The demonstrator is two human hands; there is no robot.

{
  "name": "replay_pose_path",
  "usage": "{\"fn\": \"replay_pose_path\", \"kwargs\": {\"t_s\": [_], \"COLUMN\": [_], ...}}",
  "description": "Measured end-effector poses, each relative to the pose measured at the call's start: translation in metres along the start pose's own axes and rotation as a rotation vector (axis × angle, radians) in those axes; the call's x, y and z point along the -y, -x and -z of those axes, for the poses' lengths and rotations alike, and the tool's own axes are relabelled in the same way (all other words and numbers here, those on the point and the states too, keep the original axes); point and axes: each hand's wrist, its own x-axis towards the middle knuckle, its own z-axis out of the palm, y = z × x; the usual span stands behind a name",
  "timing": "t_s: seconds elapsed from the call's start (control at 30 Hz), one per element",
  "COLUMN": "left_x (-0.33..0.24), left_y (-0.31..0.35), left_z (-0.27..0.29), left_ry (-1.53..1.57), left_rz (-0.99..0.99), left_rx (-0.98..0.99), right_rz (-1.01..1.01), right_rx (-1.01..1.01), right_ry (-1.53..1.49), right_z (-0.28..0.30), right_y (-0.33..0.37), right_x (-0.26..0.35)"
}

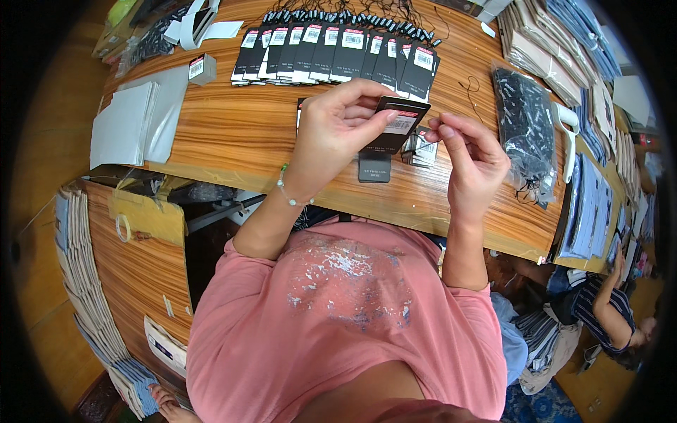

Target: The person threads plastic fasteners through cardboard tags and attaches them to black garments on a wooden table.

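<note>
Above the table, my left hand (338, 127) grips a black hang tag (395, 127) with a white barcode label and a red strip along its top. To the right of it, my right hand (472, 158) is closed in a pinch close to the tag's edge. What its fingertips hold is too small to make out. Another black tag (374, 168) lies on the table below the held one. A small stack of barcode labels (422, 151) sits between my hands. Beyond them, a fanned row of black labelled tags (335, 56) has its black strings spread toward the back.
A plastic bag of black strings (523, 127) lies at right, beside a white handled tool (566, 134). White sheets (125, 127) and a small box (202, 69) are at left. Folded garments (550, 53) pile up far right. Other people are at lower right and lower left.
</note>
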Motion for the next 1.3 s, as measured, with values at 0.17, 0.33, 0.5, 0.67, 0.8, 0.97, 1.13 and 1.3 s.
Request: {"fn": "replay_pose_path", "kwargs": {"t_s": [0.17, 0.33, 0.5, 0.67, 0.8, 0.97, 1.13, 1.3], "left_x": [-0.001, 0.002, 0.005, 0.003, 0.004, 0.001, 0.006, 0.012], "left_y": [0.001, 0.002, 0.004, 0.007, 0.007, 0.007, 0.006, 0.005], "left_z": [-0.001, -0.001, -0.004, -0.009, -0.01, -0.008, -0.008, -0.01], "left_ry": [0.039, 0.045, 0.062, 0.056, 0.026, -0.001, -0.067, -0.14], "left_rz": [0.045, 0.033, 0.012, -0.017, -0.032, 0.01, -0.038, -0.098], "left_rx": [0.006, -0.003, -0.019, -0.028, -0.006, 0.037, 0.021, -0.01], "right_rz": [-0.048, 0.041, 0.194, 0.31, 0.372, 0.414, 0.421, 0.437], "right_rx": [-0.004, -0.019, -0.021, -0.022, -0.018, -0.018, -0.008, 0.003], "right_ry": [0.048, 0.258, 0.464, 0.59, 0.654, 0.698, 0.713, 0.728], "right_z": [-0.01, -0.009, -0.012, -0.016, -0.016, -0.017, -0.018, -0.018], "right_y": [0.001, 0.001, -0.001, -0.003, -0.004, -0.004, -0.005, -0.006], "right_x": [0.001, -0.008, -0.015, -0.011, -0.01, -0.011, -0.012, -0.017]}}
